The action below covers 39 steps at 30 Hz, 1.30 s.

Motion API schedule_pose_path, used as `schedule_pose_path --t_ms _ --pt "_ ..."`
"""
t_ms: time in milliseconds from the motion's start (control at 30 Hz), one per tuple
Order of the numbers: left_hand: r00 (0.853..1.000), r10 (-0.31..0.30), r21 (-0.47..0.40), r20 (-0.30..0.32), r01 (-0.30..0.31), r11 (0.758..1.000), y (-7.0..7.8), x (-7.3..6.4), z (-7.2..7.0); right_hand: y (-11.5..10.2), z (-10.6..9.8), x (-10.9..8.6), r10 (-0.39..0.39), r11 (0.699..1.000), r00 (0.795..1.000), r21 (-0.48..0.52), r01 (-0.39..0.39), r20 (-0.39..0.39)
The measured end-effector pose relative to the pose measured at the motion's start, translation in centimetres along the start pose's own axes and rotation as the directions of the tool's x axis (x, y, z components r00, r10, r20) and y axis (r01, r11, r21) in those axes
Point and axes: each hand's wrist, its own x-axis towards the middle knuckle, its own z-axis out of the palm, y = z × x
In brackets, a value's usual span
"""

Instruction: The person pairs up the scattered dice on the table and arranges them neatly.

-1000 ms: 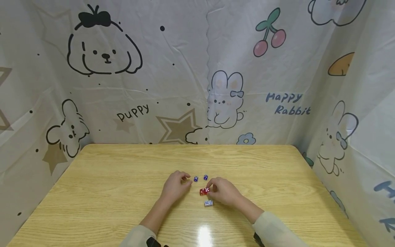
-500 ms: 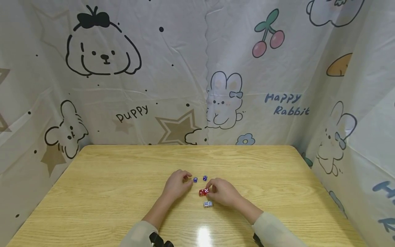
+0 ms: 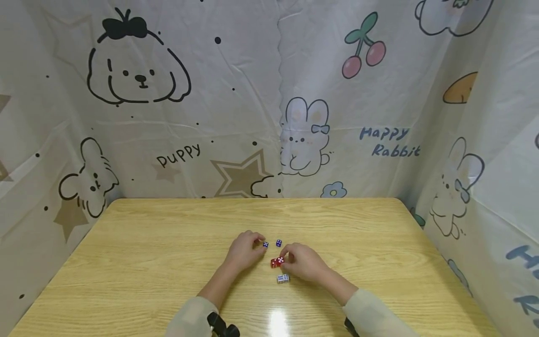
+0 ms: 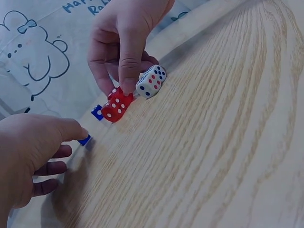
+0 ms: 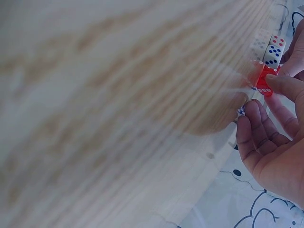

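Observation:
My left hand (image 3: 245, 251) is at the left blue die (image 3: 265, 244), its thumb and index tips on either side of it. The left wrist view shows a fingertip of the left hand (image 4: 28, 152) on this blue die (image 4: 84, 139), hiding much of it. My right hand (image 3: 304, 263) pinches the right one of two touching red dice (image 3: 276, 262) between thumb and index finger. Just behind them, the other blue die (image 3: 279, 243) lies untouched. In front are two white dice (image 3: 283, 279), side by side.
All the dice are on a light wood-grain table (image 3: 168, 224). A printed cloth (image 3: 236, 112) hangs behind the table and along both sides. Light glares off the table's near part.
My left hand has moved slightly right, closing the gap to the left blue die. My right hand keeps its pinch on the red die. The head view has shifted a little.

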Motion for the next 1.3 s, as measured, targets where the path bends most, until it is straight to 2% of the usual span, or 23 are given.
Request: schedule_pose_path --t_ms 200,600,1033,1300 --pt "0.999 -0.01 0.024 0.034 0.009 1.0 -0.07 0.3 0.06 0.0 0.0 0.15 0.001 1.0 1.0 -0.006 -0.001 0.0" --pt "0.999 0.003 0.043 0.045 -0.005 0.999 -0.26 0.29 0.17 -0.13 0.04 0.02 0.003 1.0 1.0 0.014 -0.003 0.012" --pt "1.0 0.022 0.031 -0.007 -0.022 0.999 -0.18 0.01 0.41 0.02 0.15 -0.12 0.001 1.0 1.0 0.025 -0.001 0.01" --pt "0.999 0.034 0.016 -0.013 -0.034 0.999 -0.12 -0.24 0.54 -0.05 0.07 -0.15 0.008 1.0 1.0 0.027 -0.008 0.003"
